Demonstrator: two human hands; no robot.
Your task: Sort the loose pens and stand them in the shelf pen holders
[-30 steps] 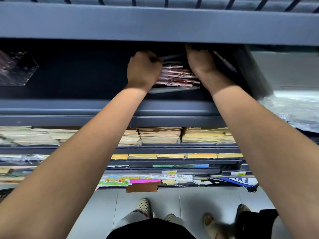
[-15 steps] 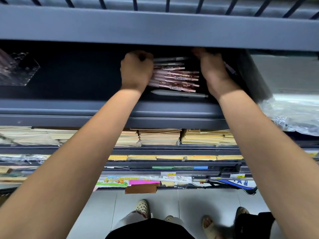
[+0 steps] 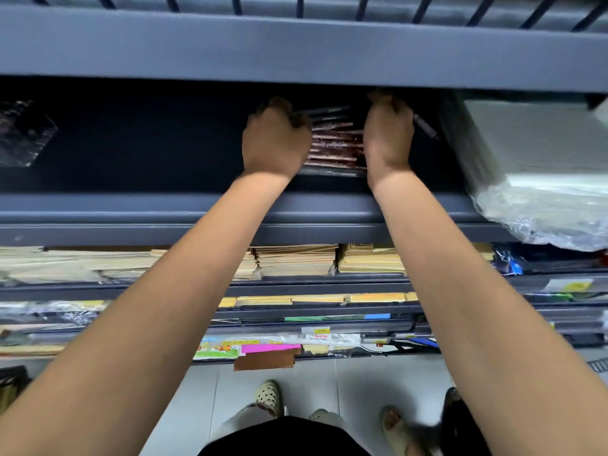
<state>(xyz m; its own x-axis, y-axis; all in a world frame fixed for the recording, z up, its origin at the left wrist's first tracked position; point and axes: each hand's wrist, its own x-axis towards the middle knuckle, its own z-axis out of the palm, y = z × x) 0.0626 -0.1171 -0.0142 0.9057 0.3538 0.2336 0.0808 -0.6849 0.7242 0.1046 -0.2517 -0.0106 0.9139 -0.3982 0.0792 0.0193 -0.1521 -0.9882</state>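
Both hands are deep in the dark shelf (image 3: 131, 209), and the gap between them has narrowed since a moment ago: the right hand (image 3: 388, 136) has slid in from the side and now sits against the right ends of the pens (image 3: 335, 146), while the left hand (image 3: 274, 139) stays clenched around their left ends. The pale pen that lay loose in front is now tucked against the bundle's near edge. So the red-brown pens are squeezed into one bunch, lying sideways between the hands. The right fingers curl out of sight, so I cannot tell what they grasp; a dark pen (image 3: 426, 126) juts out beside them. This looks like gathering, with no holder in sight yet.
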